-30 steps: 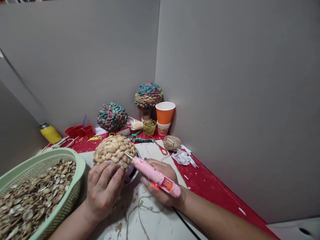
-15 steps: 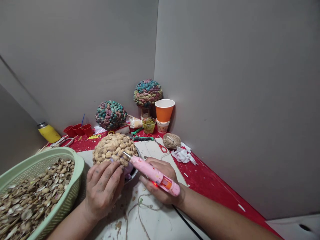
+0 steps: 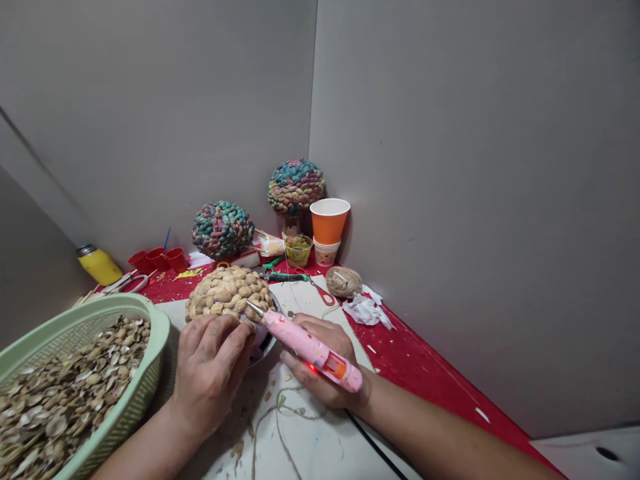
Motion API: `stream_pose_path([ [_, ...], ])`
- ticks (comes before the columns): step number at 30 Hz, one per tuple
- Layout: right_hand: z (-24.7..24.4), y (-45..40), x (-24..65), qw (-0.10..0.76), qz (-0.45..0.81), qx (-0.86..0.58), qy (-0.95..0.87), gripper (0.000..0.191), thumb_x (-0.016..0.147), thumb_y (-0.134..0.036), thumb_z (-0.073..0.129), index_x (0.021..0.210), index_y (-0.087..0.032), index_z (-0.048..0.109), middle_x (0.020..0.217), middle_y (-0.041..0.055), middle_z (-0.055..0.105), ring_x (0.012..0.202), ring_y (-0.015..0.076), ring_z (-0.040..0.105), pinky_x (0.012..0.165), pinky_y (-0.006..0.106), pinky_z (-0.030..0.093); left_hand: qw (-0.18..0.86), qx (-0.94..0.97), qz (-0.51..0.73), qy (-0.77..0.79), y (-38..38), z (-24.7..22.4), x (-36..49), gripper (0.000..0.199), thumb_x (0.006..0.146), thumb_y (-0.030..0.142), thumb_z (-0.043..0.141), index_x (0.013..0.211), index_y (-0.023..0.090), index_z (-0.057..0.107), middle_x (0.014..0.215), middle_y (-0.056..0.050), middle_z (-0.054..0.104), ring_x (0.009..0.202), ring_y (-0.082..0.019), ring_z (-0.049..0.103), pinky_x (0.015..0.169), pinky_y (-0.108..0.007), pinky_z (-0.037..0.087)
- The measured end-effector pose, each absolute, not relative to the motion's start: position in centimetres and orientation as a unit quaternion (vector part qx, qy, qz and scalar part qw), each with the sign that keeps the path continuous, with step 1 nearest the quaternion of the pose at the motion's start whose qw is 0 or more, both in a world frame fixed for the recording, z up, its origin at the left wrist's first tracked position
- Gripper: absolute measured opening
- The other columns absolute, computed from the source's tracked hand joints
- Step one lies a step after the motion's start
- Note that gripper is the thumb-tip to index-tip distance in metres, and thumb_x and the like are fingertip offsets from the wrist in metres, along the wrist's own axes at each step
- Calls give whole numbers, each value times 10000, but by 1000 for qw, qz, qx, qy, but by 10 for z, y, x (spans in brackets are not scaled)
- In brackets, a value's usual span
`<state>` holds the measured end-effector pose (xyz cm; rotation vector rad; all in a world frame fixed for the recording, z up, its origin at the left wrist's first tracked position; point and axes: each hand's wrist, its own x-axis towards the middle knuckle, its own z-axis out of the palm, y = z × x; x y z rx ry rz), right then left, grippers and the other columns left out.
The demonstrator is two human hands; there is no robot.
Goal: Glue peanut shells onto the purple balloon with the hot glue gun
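A dome covered in tan peanut shells (image 3: 227,291) sits on the pale board, with a purple surface showing at its lower right. My right hand (image 3: 325,360) is wrapped round a pink glue gun (image 3: 310,347), whose metal nozzle points at the dome's right side. A small red light glows on the gun. At the dome's near side is my left hand (image 3: 215,367), fingers bent and drawn together; whatever they hold is hidden behind them.
A green basket (image 3: 159,333) of shells stands at the left. Behind are coloured shell balls (image 3: 223,230), an orange cup (image 3: 330,222), red cups (image 3: 175,259), twine (image 3: 343,282), red scissors (image 3: 325,295) and a yellow bottle (image 3: 100,266). String lies on the board (image 3: 310,440).
My left hand has risen slightly, its fingers more bent and covering the dome's lower edge. The glue gun has barely moved.
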<state>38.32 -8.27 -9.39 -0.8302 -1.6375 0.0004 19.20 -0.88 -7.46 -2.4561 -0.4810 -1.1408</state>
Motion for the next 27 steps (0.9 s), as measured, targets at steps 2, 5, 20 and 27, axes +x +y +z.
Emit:
stream_pose_path([
  [2, -93, -83, 383, 609, 2, -360, -707, 173, 857, -130, 519, 740, -208, 418, 667, -18, 442, 569, 141, 453, 548, 246, 397, 196, -879, -401, -165, -9, -74, 191, 146, 858, 149, 636, 1003, 163, 648, 952, -108, 695, 907, -259, 578, 821, -398, 437],
  [5, -92, -84, 383, 615, 6, -349, -707, 173, 849, -136, 519, 741, -210, 407, 665, -20, 436, 572, 143, 450, 551, 247, 396, 201, -889, -388, -134, -9, -75, 189, 149, 880, 122, 583, 1014, 151, 641, 967, -110, 720, 936, -256, 591, 859, -402, 429],
  [20, -89, -92, 379, 616, 17, -367, -697, 170, 899, -168, 495, 742, -208, 440, 676, -8, 455, 596, 153, 465, 580, 270, 407, -516, -666, -447, -301, -43, -53, 189, 152, 793, 241, 732, 851, 214, 593, 822, 7, 631, 779, -140, 594, 710, -238, 494],
  [27, -84, -100, 364, 613, 57, -343, -709, 114, 908, -233, 520, 805, -186, 528, 739, 26, 559, 653, 160, 539, 602, 263, 452, -823, -417, -274, -270, -52, -59, 196, 186, 758, 258, 779, 852, 166, 648, 770, 9, 581, 684, -94, 533, 676, -216, 482],
])
